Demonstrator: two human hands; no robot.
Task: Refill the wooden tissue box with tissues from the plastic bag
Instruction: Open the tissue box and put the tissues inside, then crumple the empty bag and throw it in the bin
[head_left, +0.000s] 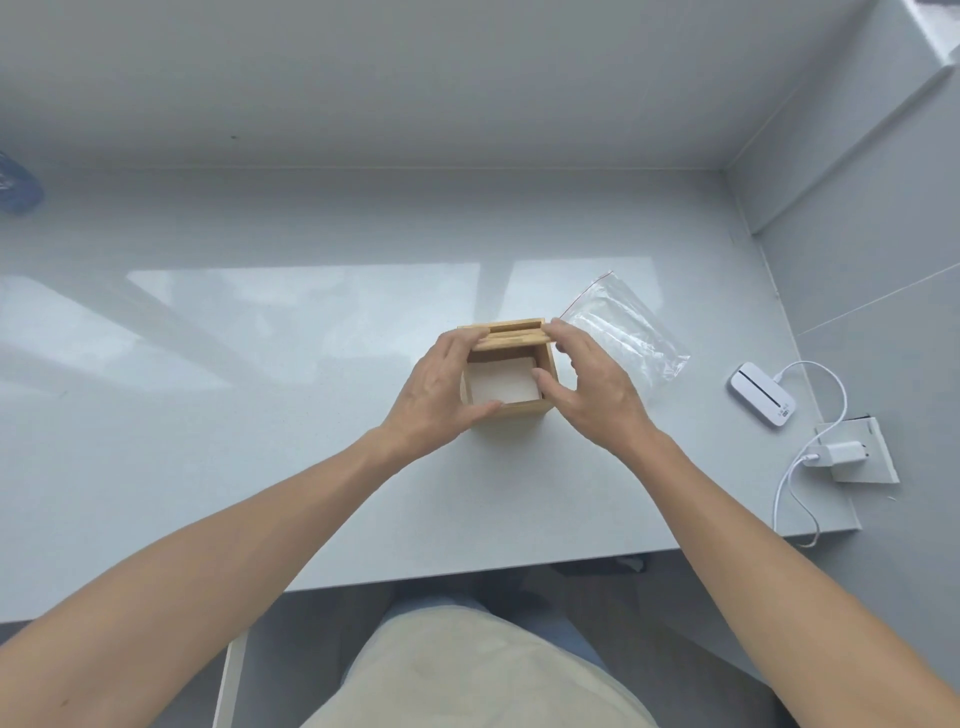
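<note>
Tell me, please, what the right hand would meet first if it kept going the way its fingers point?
Probably the wooden lid that the right hand already touches at the far rim of the wooden tissue box.

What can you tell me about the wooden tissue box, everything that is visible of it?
The wooden tissue box is a small, light-coloured, square box standing upright on the grey table. Its top is mostly open, and white tissues lie flat inside. A slatted wooden lid sits at its far edge, only partly over the opening. The left hand and right hand touch the box and lid from both sides. The clear plastic bag lies just behind it to the right.
</note>
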